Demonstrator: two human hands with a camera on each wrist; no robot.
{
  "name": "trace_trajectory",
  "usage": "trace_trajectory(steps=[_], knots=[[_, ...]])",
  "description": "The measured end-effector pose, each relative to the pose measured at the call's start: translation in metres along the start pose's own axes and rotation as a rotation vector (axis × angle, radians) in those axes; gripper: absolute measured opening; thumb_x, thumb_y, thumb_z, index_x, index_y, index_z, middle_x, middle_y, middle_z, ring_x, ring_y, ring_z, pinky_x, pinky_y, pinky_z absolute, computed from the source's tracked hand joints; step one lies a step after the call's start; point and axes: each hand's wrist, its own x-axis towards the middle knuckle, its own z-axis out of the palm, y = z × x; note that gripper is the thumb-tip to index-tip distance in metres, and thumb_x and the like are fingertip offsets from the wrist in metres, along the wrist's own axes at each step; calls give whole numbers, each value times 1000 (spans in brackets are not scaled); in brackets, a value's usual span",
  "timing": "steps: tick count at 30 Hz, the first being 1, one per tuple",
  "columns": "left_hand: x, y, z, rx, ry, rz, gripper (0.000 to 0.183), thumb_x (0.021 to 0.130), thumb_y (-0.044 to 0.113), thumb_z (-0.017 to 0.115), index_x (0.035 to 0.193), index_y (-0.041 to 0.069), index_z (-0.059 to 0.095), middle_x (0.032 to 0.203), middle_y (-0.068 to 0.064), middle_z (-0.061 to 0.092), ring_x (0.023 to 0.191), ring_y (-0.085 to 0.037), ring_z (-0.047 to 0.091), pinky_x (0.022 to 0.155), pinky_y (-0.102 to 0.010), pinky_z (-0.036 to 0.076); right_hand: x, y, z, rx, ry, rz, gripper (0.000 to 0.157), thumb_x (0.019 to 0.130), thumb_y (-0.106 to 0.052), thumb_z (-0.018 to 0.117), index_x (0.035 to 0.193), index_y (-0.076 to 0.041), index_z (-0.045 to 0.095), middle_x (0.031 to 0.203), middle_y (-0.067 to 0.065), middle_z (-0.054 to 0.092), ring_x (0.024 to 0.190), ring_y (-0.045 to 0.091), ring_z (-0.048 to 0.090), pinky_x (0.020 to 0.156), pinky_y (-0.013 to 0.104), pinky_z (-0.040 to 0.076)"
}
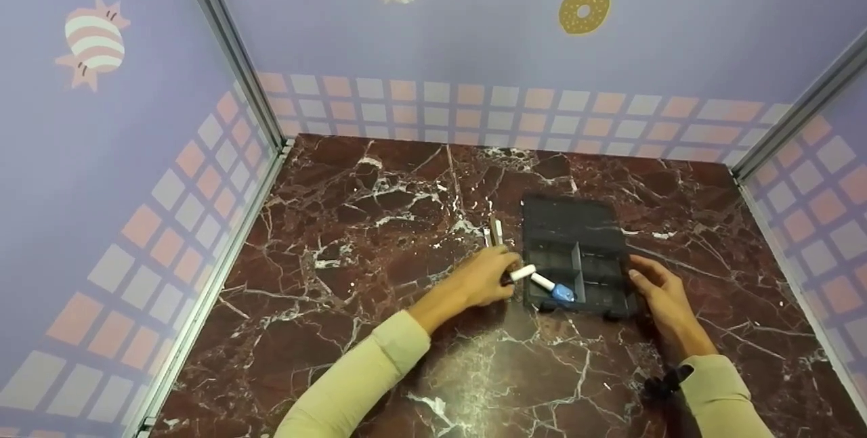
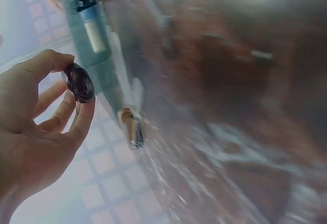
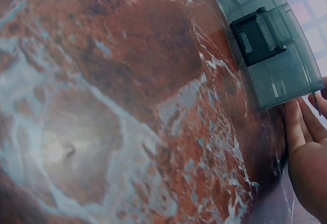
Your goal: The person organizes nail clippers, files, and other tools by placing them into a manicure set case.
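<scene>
My left hand (image 1: 484, 275) pinches a dark nail polish bottle (image 2: 80, 83) with a white cap (image 1: 523, 273), just beside the left side of a dark see-through compartment box (image 1: 613, 304). In the left wrist view, the bottle's round base sits between thumb and fingertips. A blue nail polish bottle (image 1: 563, 292) with a white cap lies tilted in the box's front left compartment. My right hand (image 1: 667, 296) holds the box by its right side; in the right wrist view its fingers (image 3: 295, 127) are at the box's corner, partly cut off by the frame.
Behind my left hand lie more slim bottles or sticks (image 1: 495, 229), brown and white, partly hidden. The box's lid (image 1: 569, 218) lies folded back away from me. Patterned walls (image 1: 474, 110) bound the marbled tabletop (image 1: 379, 235) at the back and sides.
</scene>
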Motion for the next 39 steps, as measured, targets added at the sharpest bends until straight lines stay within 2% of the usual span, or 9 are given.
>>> trace_trajectory(steps=[6, 9, 13, 18, 24, 31, 35, 39], knots=[[26, 21, 1, -52, -43, 59, 33, 92, 12, 80, 124, 15, 72, 109, 4, 60, 90, -8, 58, 72, -14, 53, 1, 0, 0, -29, 5, -24, 49, 107, -14, 63, 149, 10, 50, 124, 0, 69, 103, 9, 63, 83, 18, 54], [37, 29, 5, -55, -58, 85, 34, 93, 13, 81, 126, 15, 73, 111, 4, 61, 93, -9, 59, 74, -13, 53, 1, -1, 1, -17, 10, -26, 48, 107, -12, 63, 148, 10, 51, 124, 1, 69, 103, 10, 63, 83, 19, 55], [51, 36, 14, -5, -61, 138, 35, 92, 16, 82, 126, 17, 75, 114, 3, 63, 102, -11, 59, 88, -17, 52, 1, -2, 1, -25, 7, -21, 48, 108, -13, 62, 148, 10, 51, 125, 3, 68, 104, 10, 64, 83, 19, 56], [62, 41, 25, 25, -68, 201, 34, 92, 15, 81, 125, 16, 76, 115, 1, 66, 104, -13, 61, 94, -20, 50, 2, -2, -1, -51, 3, -14, 51, 109, -15, 61, 151, 9, 48, 130, 2, 64, 110, 9, 61, 88, 19, 54], [64, 42, 35, 53, -81, 218, 34, 94, 16, 80, 127, 15, 75, 116, 0, 66, 103, -12, 62, 94, -19, 49, 2, -1, -1, -54, 6, -20, 52, 108, -15, 62, 151, 10, 48, 129, 2, 65, 112, 10, 61, 88, 19, 54], [60, 39, 40, 25, -77, 204, 35, 96, 17, 77, 131, 15, 74, 118, -1, 66, 106, -12, 63, 96, -16, 48, -1, 2, -1, -35, 7, -13, 52, 108, -17, 63, 150, 9, 49, 128, 1, 67, 110, 11, 63, 87, 19, 54], [58, 35, 36, 5, -75, 194, 37, 98, 18, 76, 134, 12, 72, 123, -2, 67, 112, -14, 63, 101, -17, 48, 0, 2, -2, -9, 4, 7, 50, 108, -14, 61, 151, 10, 48, 128, 5, 67, 107, 11, 65, 85, 21, 56], [57, 27, 22, -12, -62, 179, 38, 97, 20, 78, 134, 11, 71, 127, -2, 67, 115, -15, 63, 103, -20, 48, 0, 0, -1, -17, 5, 14, 50, 108, -15, 62, 151, 8, 49, 130, 4, 67, 107, 11, 65, 85, 21, 56]])
